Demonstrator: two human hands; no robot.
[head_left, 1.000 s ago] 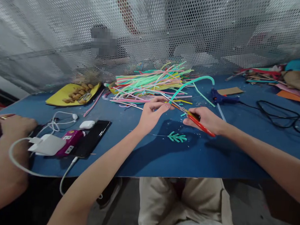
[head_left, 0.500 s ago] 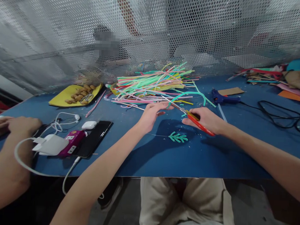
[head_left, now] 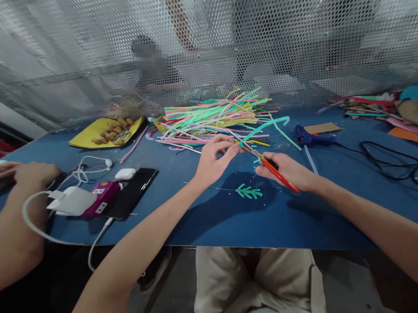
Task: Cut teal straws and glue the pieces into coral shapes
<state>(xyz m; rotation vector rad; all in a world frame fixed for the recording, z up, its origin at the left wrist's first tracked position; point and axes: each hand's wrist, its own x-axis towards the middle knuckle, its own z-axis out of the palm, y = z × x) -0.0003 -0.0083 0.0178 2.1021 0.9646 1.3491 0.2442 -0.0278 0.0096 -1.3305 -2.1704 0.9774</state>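
Note:
My left hand (head_left: 216, 157) pinches one end of a teal pipe cleaner (head_left: 264, 128), whose bent far end rises to the right. In my right hand (head_left: 285, 169) are scissors (head_left: 275, 172) with red-orange handles, their blades pointing up and left beside the pinched end. The blades cross near the pipe cleaner; whether they touch it I cannot tell. Below both hands, a small green leaf-shaped piece (head_left: 249, 191) made of short pipe-cleaner bits lies on the blue table (head_left: 206, 225), a thin wire running left from it. Small offcuts are scattered around it.
A heap of coloured pipe cleaners (head_left: 210, 117) lies behind my hands. To the right are a blue glue gun (head_left: 314, 136) and its black cord. At left are a yellow tray (head_left: 87, 132), a phone (head_left: 133, 192), a purple power strip (head_left: 101, 198) and another person's hands (head_left: 35, 173).
My left hand has turned and shifted slightly right, with fingers now pinched. The teal pipe cleaner has swung from an arch to a straighter upward slant. The scissors have barely moved.

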